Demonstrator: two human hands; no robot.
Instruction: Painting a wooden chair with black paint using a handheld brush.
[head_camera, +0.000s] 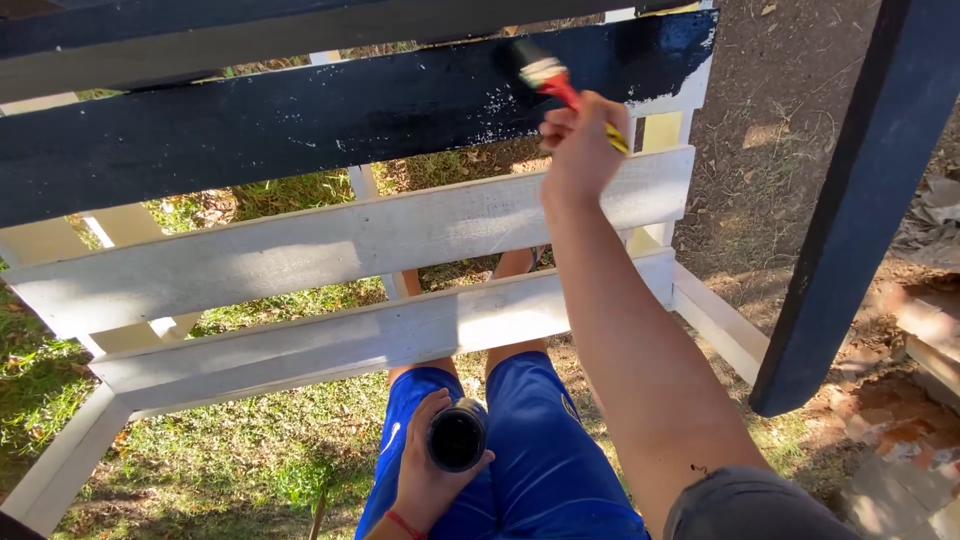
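The paintbrush (548, 78), near the upper middle of the frame, is clamped by its red and yellow handle in the right hand (578, 150), with its black bristles pressed against the half-blackened slat (300, 125) beside unpainted white flecks. At the bottom centre, the left hand (425, 475) is wrapped around a small open container of black paint (457, 437), resting on the blue shorts (540, 450). Painting well here probably means long strokes along the grain, working into those flecks and keeping drips off the white slat (330, 245) below.
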